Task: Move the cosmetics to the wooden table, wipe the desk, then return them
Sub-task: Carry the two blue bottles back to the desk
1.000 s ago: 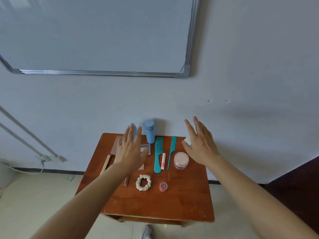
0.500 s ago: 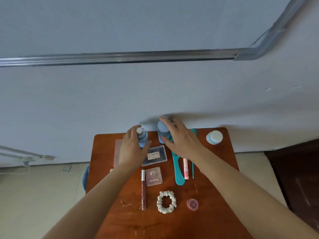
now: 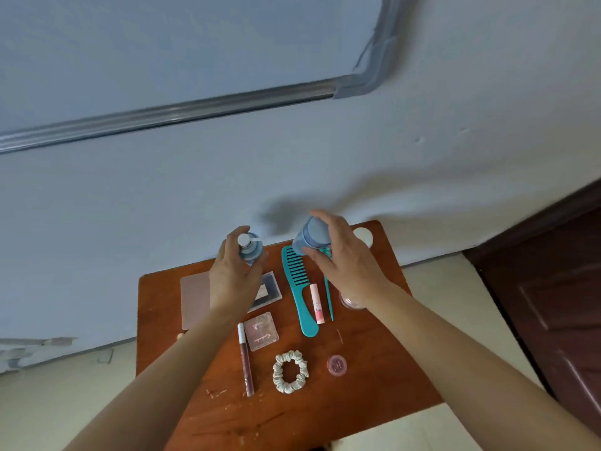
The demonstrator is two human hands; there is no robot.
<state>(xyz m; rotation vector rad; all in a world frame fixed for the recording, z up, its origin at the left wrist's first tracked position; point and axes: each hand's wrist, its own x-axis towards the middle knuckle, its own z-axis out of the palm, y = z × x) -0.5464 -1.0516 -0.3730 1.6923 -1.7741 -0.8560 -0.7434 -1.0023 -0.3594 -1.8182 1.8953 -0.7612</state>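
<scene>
A small reddish wooden table (image 3: 364, 398) stands against the wall with cosmetics on it. My left hand (image 3: 232, 276) is closed around a blue pump bottle (image 3: 250, 247) at the table's back. My right hand (image 3: 344, 255) grips a blue capped bottle (image 3: 310, 236), lifted and tilted above the back edge. Lying on the table are a teal wide comb (image 3: 297, 288), a thin teal tail comb (image 3: 328, 297), a pink tube (image 3: 317, 302), a square blush compact (image 3: 261, 331), a lip gloss (image 3: 245, 359), a scrunchie (image 3: 290, 371) and a small pink pot (image 3: 336, 365).
A pink flat case (image 3: 194, 297) and a dark palette (image 3: 271, 288) lie partly under my left hand. A white-lidded jar (image 3: 363, 235) sits at the back right corner, a pink jar (image 3: 349, 302) under my right wrist. A dark door (image 3: 553, 288) is on the right, a whiteboard (image 3: 162, 60) above.
Both hands closed on the two blue bottles. The right one has lifted its bottle off the table and tilted it. The view has shifted closer and rotated.
</scene>
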